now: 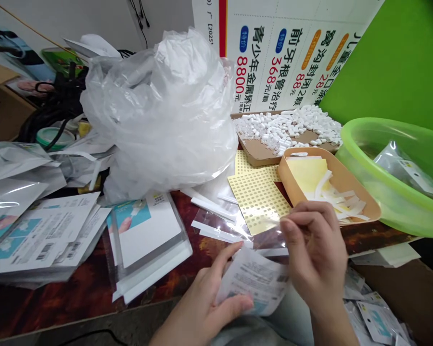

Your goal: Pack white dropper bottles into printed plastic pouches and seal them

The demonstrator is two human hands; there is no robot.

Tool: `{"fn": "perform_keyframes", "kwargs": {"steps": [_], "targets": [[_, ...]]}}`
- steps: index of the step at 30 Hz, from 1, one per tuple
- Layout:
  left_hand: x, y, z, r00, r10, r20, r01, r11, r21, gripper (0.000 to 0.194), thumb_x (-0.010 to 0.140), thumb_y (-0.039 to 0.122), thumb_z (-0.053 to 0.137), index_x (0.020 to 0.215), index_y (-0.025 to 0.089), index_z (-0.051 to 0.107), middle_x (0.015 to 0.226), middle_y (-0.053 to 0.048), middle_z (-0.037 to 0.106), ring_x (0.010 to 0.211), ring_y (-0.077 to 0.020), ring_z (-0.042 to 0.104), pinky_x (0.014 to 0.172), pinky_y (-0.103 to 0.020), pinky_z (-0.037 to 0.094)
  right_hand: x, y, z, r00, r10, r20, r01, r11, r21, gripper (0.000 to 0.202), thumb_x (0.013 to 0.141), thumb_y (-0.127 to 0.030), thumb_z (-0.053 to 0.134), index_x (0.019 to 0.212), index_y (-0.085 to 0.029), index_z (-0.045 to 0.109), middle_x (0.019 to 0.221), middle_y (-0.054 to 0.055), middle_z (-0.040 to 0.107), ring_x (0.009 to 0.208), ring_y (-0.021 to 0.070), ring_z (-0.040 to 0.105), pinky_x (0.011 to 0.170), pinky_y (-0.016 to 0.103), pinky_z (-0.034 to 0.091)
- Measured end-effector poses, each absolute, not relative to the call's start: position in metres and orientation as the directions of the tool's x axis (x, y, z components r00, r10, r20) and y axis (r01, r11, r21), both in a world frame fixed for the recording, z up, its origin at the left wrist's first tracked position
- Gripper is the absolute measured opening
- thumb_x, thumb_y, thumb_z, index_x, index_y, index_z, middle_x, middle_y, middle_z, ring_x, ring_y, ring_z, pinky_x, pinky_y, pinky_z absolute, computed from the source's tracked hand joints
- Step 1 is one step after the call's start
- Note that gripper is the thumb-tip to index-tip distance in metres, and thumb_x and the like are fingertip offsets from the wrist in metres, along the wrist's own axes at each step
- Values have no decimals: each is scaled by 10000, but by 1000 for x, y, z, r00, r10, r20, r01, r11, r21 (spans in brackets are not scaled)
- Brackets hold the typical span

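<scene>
My left hand (212, 295) is closed around a clear plastic packet with a printed card (256, 281) in it, thumb on the near face and fingers behind. My right hand (312, 250) is just right of the packet, thumb and forefinger pinched together. Clear film lies close to those fingertips, but I cannot make out what is between them. Beyond the hands are yellow sheets of small round stickers (261, 199). Clear bags with white strips (216, 211) lie left of the sheets.
A stack of bagged cards (151, 235) and more packets (46, 230) lie left. Behind stands a large plastic bag (162, 120). A cardboard tray of white pieces (260, 154), a tan tray of strips (332, 190) and a green basin (393, 168) stand right. Packets (377, 317) fill a box below.
</scene>
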State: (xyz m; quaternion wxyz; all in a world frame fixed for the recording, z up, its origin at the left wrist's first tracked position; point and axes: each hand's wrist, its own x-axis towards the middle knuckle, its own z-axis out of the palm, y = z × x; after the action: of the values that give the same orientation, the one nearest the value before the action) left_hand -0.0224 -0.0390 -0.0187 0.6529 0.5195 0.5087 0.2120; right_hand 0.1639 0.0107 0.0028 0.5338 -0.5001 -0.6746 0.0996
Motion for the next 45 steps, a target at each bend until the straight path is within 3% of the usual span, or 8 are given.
{"fn": "perform_keyframes", "kwargs": {"steps": [3,8,15,29,33,37,41,45], "targets": [[-22,-34,-14,338,847,-411,273,330,904,552,894,400,620,1405,354,416,1352,-58,593,1203,-278,557,1019,-422,426,172,16,2,245,854,459,258,399,-880,125,907,-223,530,864,-220,647,924,44,578,898,206,554,779,347,405],[-23,-23,-11,256,874,-412,27,420,907,469,898,435,619,1306,293,438,1291,-68,628,1190,-257,575,997,-377,452,177,15,-8,547,797,257,-152,396,-906,205,818,-349,538,881,-232,693,900,30,624,866,193,558,800,312,435],[-13,-19,-11,411,861,-301,-171,397,902,616,892,595,522,1393,347,262,1437,-81,509,1267,-252,512,1012,-376,418,166,7,-10,-105,938,-331,-418,-344,-841,445,675,-430,827,1057,-249,686,897,11,624,756,133,569,634,217,455],[-9,13,7,341,853,-396,50,404,913,298,929,418,573,1146,216,596,970,-47,722,928,-225,707,806,-327,537,155,1,-23,-194,929,-315,-480,-370,-796,150,836,-369,707,903,-235,706,757,-37,530,646,74,438,602,174,374],[-4,15,1,217,884,-414,-92,441,893,339,931,409,564,1195,197,550,893,-21,707,744,-170,716,651,-270,564,165,-7,-24,-331,910,-249,-330,-359,-873,505,708,-533,793,1125,-265,693,842,-14,581,800,138,527,734,232,430],[1,18,0,134,912,-388,-167,407,898,498,902,433,604,1320,226,433,908,-13,687,683,-177,721,528,-243,542,172,-17,-19,-480,845,-234,-293,-406,-866,884,610,-579,839,1394,-348,504,1392,38,522,1286,261,451,1081,377,332],[0,20,-1,132,916,-379,-247,401,882,561,848,437,684,1311,220,453,998,-62,729,674,-142,697,556,-213,517,171,-17,-15,-343,882,-323,-219,-410,-886,451,784,-436,759,1212,-322,674,1300,53,630,1169,254,581,968,375,456],[-4,14,-4,297,890,-345,-341,437,833,452,792,409,762,1156,199,597,985,-52,731,869,-164,684,732,-235,525,173,-9,-15,-235,876,-422,-433,-483,-761,248,811,-415,731,987,-244,767,927,59,760,832,176,690,718,250,520]]}}
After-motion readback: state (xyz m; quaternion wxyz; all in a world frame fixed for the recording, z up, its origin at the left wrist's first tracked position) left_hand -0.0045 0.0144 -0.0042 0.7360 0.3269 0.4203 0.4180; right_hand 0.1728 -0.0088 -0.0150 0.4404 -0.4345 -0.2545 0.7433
